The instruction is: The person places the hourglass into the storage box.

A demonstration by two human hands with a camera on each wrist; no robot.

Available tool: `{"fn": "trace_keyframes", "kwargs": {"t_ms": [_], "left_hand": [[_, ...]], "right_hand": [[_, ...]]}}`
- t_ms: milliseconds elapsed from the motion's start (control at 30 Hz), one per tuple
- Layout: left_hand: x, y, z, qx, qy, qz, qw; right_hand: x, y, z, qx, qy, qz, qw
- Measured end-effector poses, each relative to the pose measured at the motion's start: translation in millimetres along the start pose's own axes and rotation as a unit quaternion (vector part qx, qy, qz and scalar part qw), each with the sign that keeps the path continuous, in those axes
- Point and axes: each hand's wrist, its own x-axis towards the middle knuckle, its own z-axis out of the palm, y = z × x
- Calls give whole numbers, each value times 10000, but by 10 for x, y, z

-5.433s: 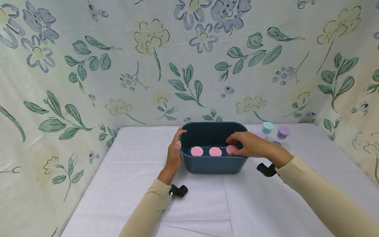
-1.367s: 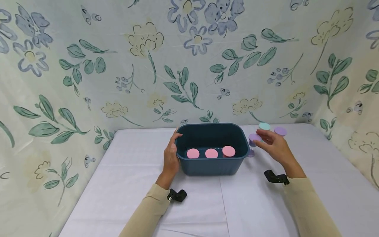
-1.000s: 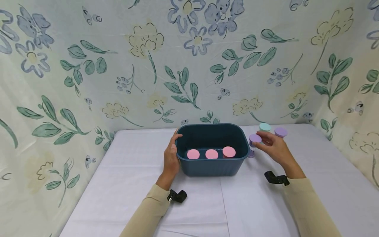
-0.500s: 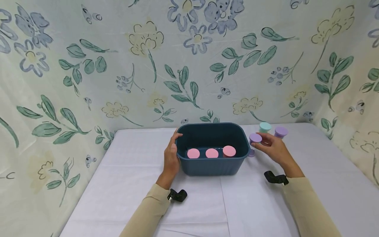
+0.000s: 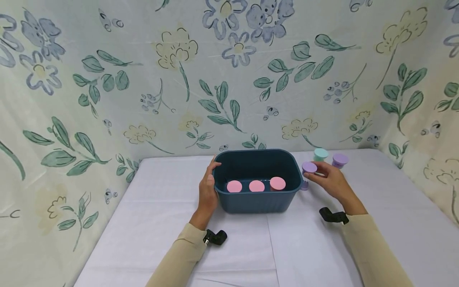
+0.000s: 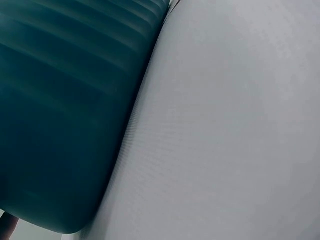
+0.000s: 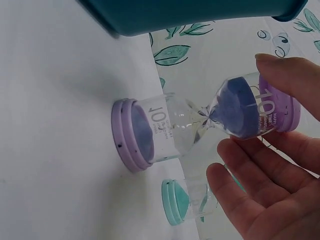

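A lilac-capped sand timer (image 7: 240, 107) with dark bluish-purple sand and a printed "10" stands to the right of the dark teal bin (image 5: 256, 203). My right hand (image 5: 335, 181) pinches its upper cap between thumb and fingers, the lower cap right at the cloth. Inside the bin, three round pink tops (image 5: 256, 186) sit in a row along the near wall; their lower parts are mostly hidden. My left hand (image 5: 208, 195) rests along the bin's left side, its fingers reaching up to the rim.
Behind the right hand stand a mint-capped sand timer (image 5: 320, 154) and another purple-capped one (image 5: 340, 160). A white cloth covers the table (image 5: 172, 239). Flower-printed fabric (image 5: 244, 79) hangs at the back and both sides.
My right hand has left the rightmost pink top inside the bin and moved right to the lilac sand timer, its fingers closing on the upper cap. The left hand stays at the bin.
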Motion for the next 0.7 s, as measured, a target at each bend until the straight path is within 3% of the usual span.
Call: {"fn": "trace_keyframes", "kwargs": {"t_ms": [100, 133, 333, 700], "left_hand": [[-26, -196, 32, 4, 26, 44, 10000], [-26, -196, 33, 11, 25, 47, 10000], [9, 121, -18, -46, -39, -31, 10000], [1, 114, -26, -12, -38, -11, 10000]], "right_hand": [[13, 31, 0, 39, 6, -44, 10000], [13, 27, 0, 33, 13, -22, 10000], [1, 2, -22, 95, -70, -2, 9999], [-5, -22, -30, 180, 26, -71, 9998]]}}
